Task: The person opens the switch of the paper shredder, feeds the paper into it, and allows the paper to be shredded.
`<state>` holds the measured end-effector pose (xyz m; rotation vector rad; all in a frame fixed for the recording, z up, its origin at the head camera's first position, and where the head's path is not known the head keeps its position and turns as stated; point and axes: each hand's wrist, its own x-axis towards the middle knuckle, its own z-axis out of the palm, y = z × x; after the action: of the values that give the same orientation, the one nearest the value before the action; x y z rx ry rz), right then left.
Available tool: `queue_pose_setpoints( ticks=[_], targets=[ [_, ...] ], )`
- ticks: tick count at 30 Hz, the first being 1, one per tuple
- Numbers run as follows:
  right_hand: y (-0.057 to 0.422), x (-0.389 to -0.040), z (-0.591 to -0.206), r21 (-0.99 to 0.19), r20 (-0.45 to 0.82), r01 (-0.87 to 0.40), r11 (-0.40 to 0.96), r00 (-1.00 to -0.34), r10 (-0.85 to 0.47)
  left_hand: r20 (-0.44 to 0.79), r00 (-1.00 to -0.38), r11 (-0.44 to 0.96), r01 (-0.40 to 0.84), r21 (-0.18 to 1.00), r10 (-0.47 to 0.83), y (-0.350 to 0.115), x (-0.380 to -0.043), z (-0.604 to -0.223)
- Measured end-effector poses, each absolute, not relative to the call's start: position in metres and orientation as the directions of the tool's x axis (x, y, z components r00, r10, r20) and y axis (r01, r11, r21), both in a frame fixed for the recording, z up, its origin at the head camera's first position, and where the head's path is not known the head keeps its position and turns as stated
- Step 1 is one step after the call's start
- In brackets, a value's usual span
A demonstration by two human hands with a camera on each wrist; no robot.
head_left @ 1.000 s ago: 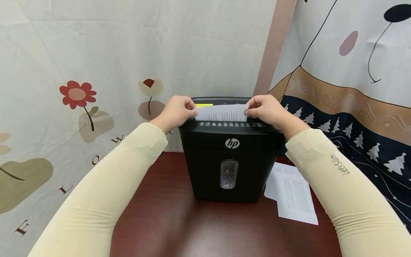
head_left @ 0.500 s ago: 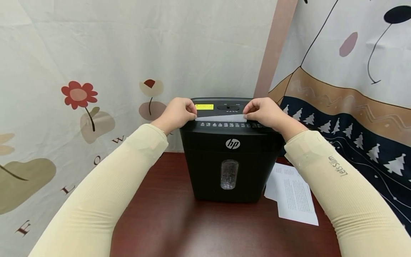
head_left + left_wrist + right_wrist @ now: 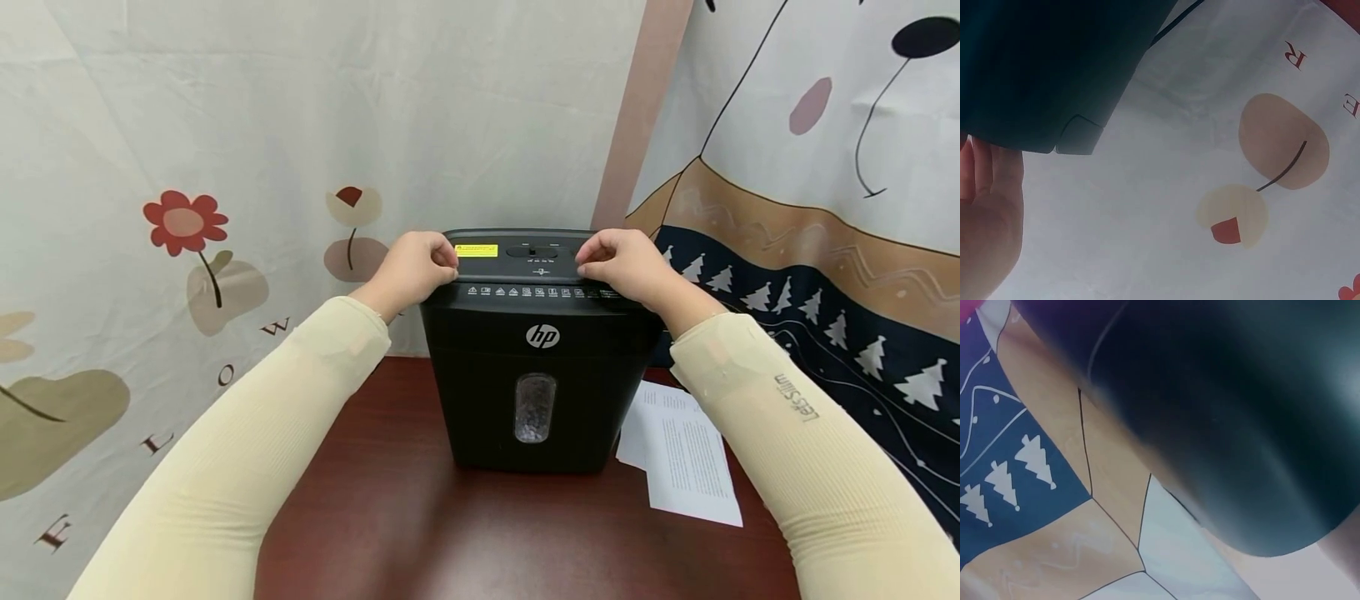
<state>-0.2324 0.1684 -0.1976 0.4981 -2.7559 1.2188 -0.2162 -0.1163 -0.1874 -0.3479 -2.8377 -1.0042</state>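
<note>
A black HP paper shredder (image 3: 487,375) stands upright, its feed slot running across the top. No sheet shows above the slot. My left hand (image 3: 416,271) is at the left end of the slot, with loosely bent fingers close over the top and nothing visible in them. At the right end, my right hand (image 3: 622,262) has a small gap between thumb and bent fingers, and holds nothing. The shredder's dark body (image 3: 1041,69) hides most of the left hand's fingers (image 3: 1000,165) in the left wrist view. In the right wrist view the shredder (image 3: 1241,425) covers the fingers.
Printed sheets (image 3: 693,458) lie overlapping on the dark red table (image 3: 360,517), to the right of the shredder. Shreds show through its front window (image 3: 534,408). A patterned cloth (image 3: 487,108) hangs right behind it, and a dark cloth with white trees (image 3: 757,292) is at the right.
The printed sheet between my hands has sunk down into the shredder's slot and out of sight. My fingers have let it go. Both hands stay nearly in place.
</note>
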Motion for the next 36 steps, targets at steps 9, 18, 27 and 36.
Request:
queue_pose_setpoints(
  ticks=[9,18,27,36],
  targets=[
    [0.181,-0.224,-0.202,-0.680,0.256,-0.335,0.652,-0.942,-0.217,0.252,-0.951,0.758,0.298,0.580,0.181,-0.124,-0.208,-0.196],
    [0.198,-0.214,-0.211,-0.664,0.306,-0.331,0.671,-0.938,-0.160,0.330,-0.923,0.774,0.355,0.524,0.200,-0.132,-0.195,-0.208],
    [0.220,-0.208,-0.217,-0.681,0.391,-0.314,0.661,-0.920,-0.035,0.426,-0.872,0.782,0.436,0.446,0.242,-0.140,-0.185,-0.218],
    [0.244,-0.204,-0.231,-0.724,0.422,-0.275,0.632,-0.902,0.091,0.477,-0.833,0.788,0.484,0.381,0.281,-0.144,-0.177,-0.229]
  ],
)
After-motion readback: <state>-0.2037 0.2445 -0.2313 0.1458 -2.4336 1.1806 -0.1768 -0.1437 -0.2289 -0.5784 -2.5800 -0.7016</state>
